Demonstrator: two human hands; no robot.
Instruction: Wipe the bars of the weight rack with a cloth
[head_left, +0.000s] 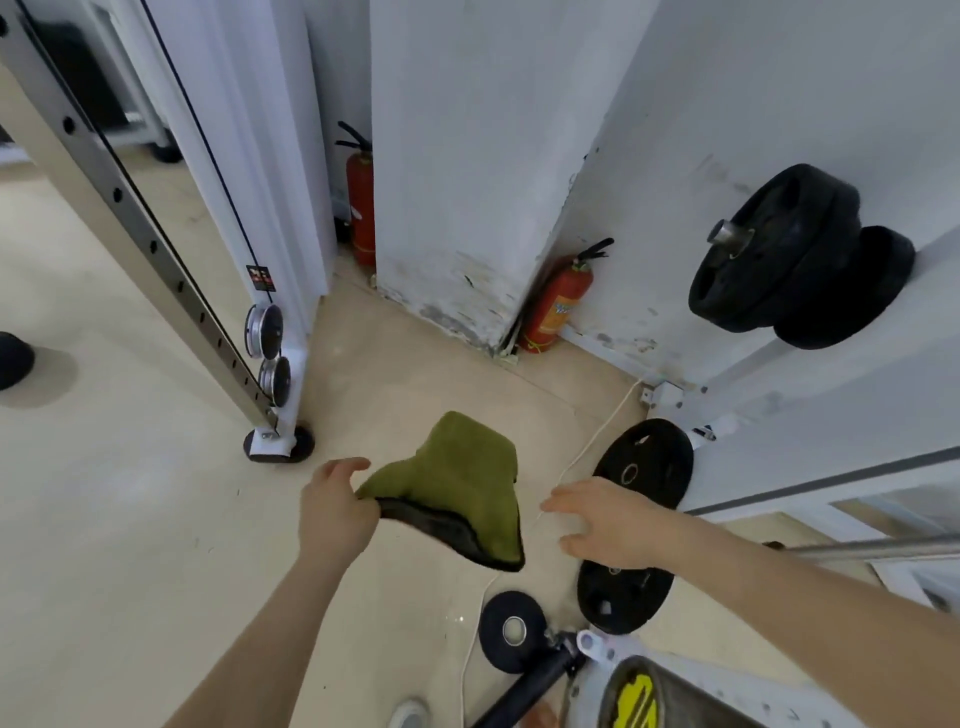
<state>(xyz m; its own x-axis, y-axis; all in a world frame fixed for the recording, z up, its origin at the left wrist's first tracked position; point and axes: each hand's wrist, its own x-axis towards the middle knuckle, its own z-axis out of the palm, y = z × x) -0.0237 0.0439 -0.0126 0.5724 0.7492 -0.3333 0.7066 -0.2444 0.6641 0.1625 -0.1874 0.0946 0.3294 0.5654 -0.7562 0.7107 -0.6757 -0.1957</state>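
The left hand (335, 512) pinches the green cloth (457, 486), which hangs at its three o'clock, while the open, empty right hand (608, 522) hovers just beyond the cloth's three o'clock edge.

Both forearms are bare, no sleeves, rings or watch showing.
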